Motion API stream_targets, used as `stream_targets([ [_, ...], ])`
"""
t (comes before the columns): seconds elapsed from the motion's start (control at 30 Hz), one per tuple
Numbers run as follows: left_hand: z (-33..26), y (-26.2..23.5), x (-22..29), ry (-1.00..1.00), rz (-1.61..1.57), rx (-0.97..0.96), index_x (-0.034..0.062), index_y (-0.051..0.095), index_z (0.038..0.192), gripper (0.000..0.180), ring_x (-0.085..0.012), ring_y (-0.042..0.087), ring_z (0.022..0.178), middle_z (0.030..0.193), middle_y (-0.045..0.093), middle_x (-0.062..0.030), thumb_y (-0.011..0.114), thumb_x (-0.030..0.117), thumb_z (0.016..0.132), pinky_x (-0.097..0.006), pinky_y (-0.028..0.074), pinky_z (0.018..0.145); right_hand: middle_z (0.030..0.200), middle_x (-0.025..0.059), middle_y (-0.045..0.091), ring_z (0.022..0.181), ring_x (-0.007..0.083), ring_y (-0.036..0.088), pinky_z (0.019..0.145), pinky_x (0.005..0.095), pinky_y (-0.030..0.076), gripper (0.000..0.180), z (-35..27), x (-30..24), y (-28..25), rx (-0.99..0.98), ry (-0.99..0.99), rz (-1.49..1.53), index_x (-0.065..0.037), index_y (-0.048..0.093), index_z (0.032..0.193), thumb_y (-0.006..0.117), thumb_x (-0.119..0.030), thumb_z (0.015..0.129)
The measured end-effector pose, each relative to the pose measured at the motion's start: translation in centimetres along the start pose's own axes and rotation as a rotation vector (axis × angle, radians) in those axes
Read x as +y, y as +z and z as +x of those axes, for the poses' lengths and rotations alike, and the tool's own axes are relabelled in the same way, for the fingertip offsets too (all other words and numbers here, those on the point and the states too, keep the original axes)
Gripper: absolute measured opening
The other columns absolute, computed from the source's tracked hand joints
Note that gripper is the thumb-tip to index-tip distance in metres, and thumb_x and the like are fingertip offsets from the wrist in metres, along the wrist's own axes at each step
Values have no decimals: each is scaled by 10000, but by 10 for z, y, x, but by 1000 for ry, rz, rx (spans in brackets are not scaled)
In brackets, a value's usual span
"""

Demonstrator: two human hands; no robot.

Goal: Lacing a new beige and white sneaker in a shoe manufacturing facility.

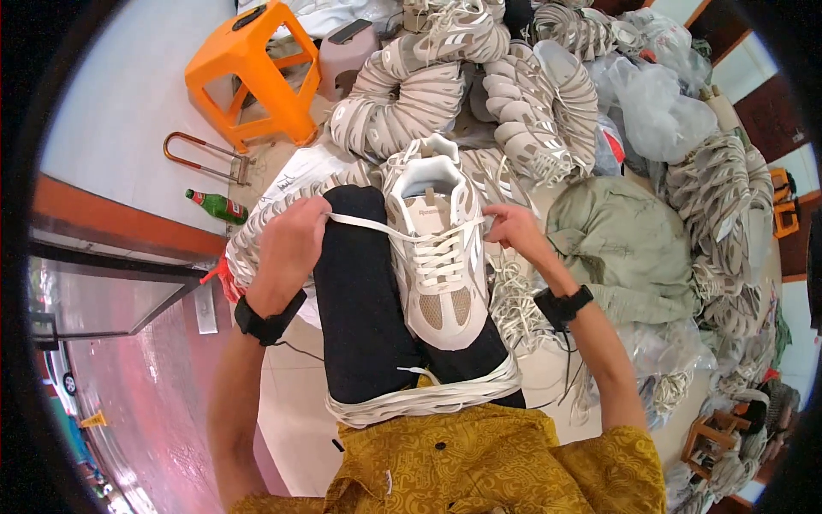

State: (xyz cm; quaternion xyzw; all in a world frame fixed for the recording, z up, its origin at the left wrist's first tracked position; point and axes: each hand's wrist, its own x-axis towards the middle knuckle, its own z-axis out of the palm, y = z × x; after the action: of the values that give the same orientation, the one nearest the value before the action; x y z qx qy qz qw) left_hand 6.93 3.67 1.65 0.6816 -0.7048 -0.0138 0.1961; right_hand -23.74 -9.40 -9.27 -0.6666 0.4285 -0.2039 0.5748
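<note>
A beige and white sneaker [454,321] rests on my black-trousered thighs, its toe toward me. White lacing criss-crosses its lower eyelets. My left hand [289,240] is closed on a white shoelace [364,222], pulled out to the left of the shoe. That lace crosses the tongue [428,212] to the upper eyelets on the right. There my right hand [517,230] is closed, thumb and forefinger pinching at the lace's right side; the fingertips partly hide the grip. A bundle of loose white shoelaces [428,401] lies across my lap.
Long stacked rows of similar shoe uppers [394,116] curve ahead, with more [719,206] at the right. An orange stool [248,73] and a green bottle [221,207] are at the left. A grey-green cloth sack [621,244] and a lace heap [518,304] lie to the right.
</note>
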Motion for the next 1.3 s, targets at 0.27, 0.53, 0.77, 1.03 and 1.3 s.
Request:
stream_targets([
  [0.27, 3, 3, 40, 152, -120, 48, 60, 526, 950, 219, -284, 560, 801, 910, 542, -99, 575, 98, 740, -355, 466, 659, 520, 39, 544, 450, 61, 489, 416, 208, 368, 121, 12, -13, -25, 181, -161, -91, 12, 612, 675, 543, -88, 674],
  [0.53, 3, 38, 50, 317, 200, -43, 38, 470, 777, 102, -233, 548, 635, 681, 490, -89, 513, 53, 686, -337, 454, 527, 527, -4, 507, 485, 37, 438, 444, 184, 331, 99, -15, -80, -58, 418, -324, -116, 19, 621, 720, 536, -11, 680],
  [0.77, 0, 16, 32, 264, 98, -22, 50, 474, 721, 30, -283, 545, 615, 641, 485, -111, 496, 34, 707, -372, 437, 511, 530, 17, 517, 485, 65, 466, 456, 220, 363, 107, -12, -78, -57, 387, -230, -304, -13, 618, 722, 543, -67, 668],
  [1.03, -6, 9, 21, 285, 282, 12, 65, 482, 700, 66, -221, 550, 560, 612, 463, -71, 536, 39, 674, -347, 429, 465, 581, 36, 561, 481, 79, 492, 468, 238, 405, 95, -8, -94, -79, 466, -702, -742, -16, 624, 736, 577, -69, 672],
  [1.3, 3, 12, 35, 302, 425, 239, 65, 561, 802, 155, -217, 502, 584, 611, 416, -66, 537, 46, 650, -315, 412, 501, 609, 25, 578, 550, 63, 515, 497, 209, 402, 123, -11, -93, -68, 411, -397, -544, 0, 630, 754, 561, -59, 671],
])
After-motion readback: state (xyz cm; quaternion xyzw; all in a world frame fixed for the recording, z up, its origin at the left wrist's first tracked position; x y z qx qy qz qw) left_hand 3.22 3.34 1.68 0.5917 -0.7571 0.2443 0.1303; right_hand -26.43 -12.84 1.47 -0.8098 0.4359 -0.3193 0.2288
